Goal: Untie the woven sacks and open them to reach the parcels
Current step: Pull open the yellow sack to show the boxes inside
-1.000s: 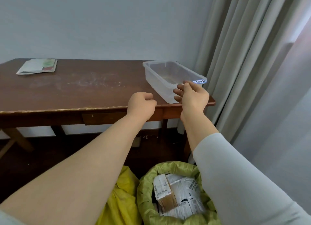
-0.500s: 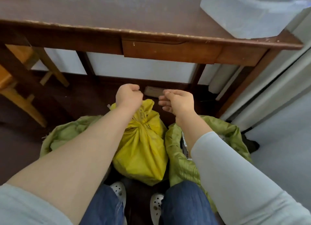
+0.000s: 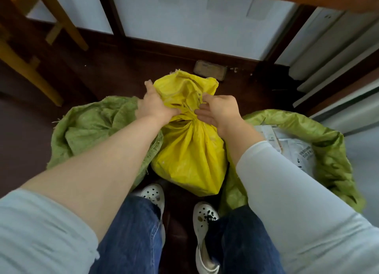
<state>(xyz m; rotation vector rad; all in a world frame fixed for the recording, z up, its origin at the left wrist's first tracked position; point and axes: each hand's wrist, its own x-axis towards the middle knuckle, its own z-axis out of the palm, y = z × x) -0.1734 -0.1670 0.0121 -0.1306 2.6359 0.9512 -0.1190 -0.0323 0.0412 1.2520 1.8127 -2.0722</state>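
Tied yellow woven sack (image 3: pixel 190 157) on floor (image 3: pixel 123 72) btw two green sacks (image 3: pixel 92 128). My L hand (image 3: pixel 156 107) grips its bunched top, R hand (image 3: pixel 220 111) pinches at knot (image 3: pixel 189 118). Untying step, I judge; next: tease tie loose.

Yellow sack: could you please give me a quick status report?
Left hand grips the yellow sack above the knot; right hand pinches beside it. Sack tied, not yet open. Nothing in the way; right green sack open, parcels showing.

The left hand (image 3: pixel 155 107) and right hand (image 3: pixel 220 111) grip the tied neck of the yellow sack (image 3: pixel 190 154), which stands on the floor (image 3: pixel 123 75) between two others. The right green sack (image 3: pixel 332 150) gapes open, showing white parcels (image 3: pixel 295 150); the left green sack (image 3: pixel 92 128) lies crumpled.
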